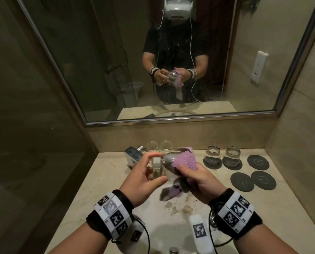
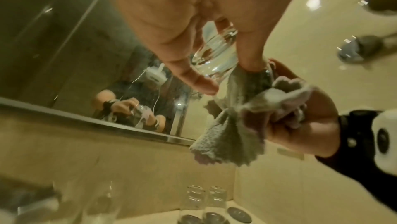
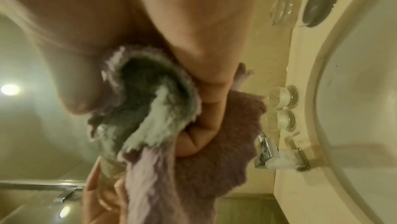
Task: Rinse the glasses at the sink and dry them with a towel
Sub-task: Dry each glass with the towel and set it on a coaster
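I see the square chrome tap point(image 1: 133, 157) furthest left of the held glass, at the back of the pale marble counter point(image 1: 101, 173). Just right of the tap, behind the held glass, 2 clear glasses point(image 1: 159, 147) stand side by side against the wall.

My left hand point(image 1: 143, 177) grips the thick base of the clear round drinking glass point(image 1: 162, 166), which lies on its side in the air above the counter, mouth pointing away to the right. The thumb sits on the near side of the base and the index finger curls over the top; in the left wrist view the fingers point(image 2: 189, 75) are clamped on the glass point(image 2: 214, 54).

My right hand point(image 1: 197, 182) is closed around the purple knitted towel point(image 1: 184, 160), fingers curled into the cloth and pressing it over the glass's bowl. A loose end of the towel hangs down below the glass. In the right wrist view the towel point(image 3: 154, 102) is bunched in the palm.

Right of the held glass, 2 more clear glasses point(image 1: 221, 156) stand mouth up on dark round coasters beside the back wall. Further right and nearer me lie 3 bare dark round coasters point(image 1: 253, 176).

Below the held glass is the white basin's rim point(image 1: 171, 222), with a white tagged block point(image 1: 199, 233) lying on it.
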### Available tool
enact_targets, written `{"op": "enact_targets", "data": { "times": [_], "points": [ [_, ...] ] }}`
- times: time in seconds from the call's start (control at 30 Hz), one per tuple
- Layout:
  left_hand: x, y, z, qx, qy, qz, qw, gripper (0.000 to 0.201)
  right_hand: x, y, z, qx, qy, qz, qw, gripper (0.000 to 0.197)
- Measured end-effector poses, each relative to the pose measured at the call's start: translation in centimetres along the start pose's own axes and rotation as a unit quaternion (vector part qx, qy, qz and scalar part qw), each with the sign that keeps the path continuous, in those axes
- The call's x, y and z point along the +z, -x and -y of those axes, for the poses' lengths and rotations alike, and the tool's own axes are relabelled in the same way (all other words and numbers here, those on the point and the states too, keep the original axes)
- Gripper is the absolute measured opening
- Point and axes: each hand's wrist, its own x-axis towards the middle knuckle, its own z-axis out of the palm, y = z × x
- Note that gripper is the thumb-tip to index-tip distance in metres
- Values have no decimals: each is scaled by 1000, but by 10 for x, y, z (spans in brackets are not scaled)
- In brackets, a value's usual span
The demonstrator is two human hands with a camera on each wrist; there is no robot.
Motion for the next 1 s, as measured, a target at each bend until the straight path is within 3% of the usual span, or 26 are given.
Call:
{"op": "enact_targets", "data": {
  "times": [0.07, 0.17, 0.33, 0.4, 0.5, 0.6, 0.67, 0.73, 0.8, 0.83, 0.9, 0.93, 1.0],
  "points": [
    [-3, 0, -1, 66, -57, 6, 996, 54, -2, 1, -3, -16, -68, 2, 998, 49],
    [-10, -3, -3, 152, -126, 14, 980, 51, -10, 2, -7, 0, -29, 7, 1000, 57],
    [-7, 2, 0, 183, -137, -3, 973, 49, -11, 1, 6, 14, 83, 30, 996, 45],
    [-2, 4, 6, 166, -121, -28, 978, 51, -10, 0, 4, 4, 112, 19, 993, 46],
    [5, 7, 6, 84, -48, -57, 994, 54, -9, -3, -6, -19, 69, -6, 997, 45],
    [4, 7, -4, -7, 68, -28, 997, 50, -9, -1, -10, -15, 70, -4, 997, 54],
    [0, 5, -8, -54, 93, -26, 994, 45, -7, 1, -2, -12, 138, 20, 990, 51],
    [-5, 2, -9, -100, 143, -40, 984, 46, -6, 2, 9, 15, 247, 25, 969, 44],
    [-7, -1, -8, -141, 209, -60, 966, 47, -7, 4, 17, 35, 352, 35, 935, 57],
    [-9, -2, -7, -154, 237, -69, 957, 46, -4, 6, 23, 39, 378, 50, 924, 55],
    [-10, -2, -7, -173, 280, -78, 941, 44, 2, 9, 34, 62, 409, 64, 908, 28],
    [-10, -2, -7, -179, 295, -77, 935, 43, 6, 11, 41, 74, 442, 78, 890, 16],
    [-11, -1, -6, -186, 307, -72, 931, 42, 9, 10, 49, 71, 559, 114, 818, 12]
  ]
}}
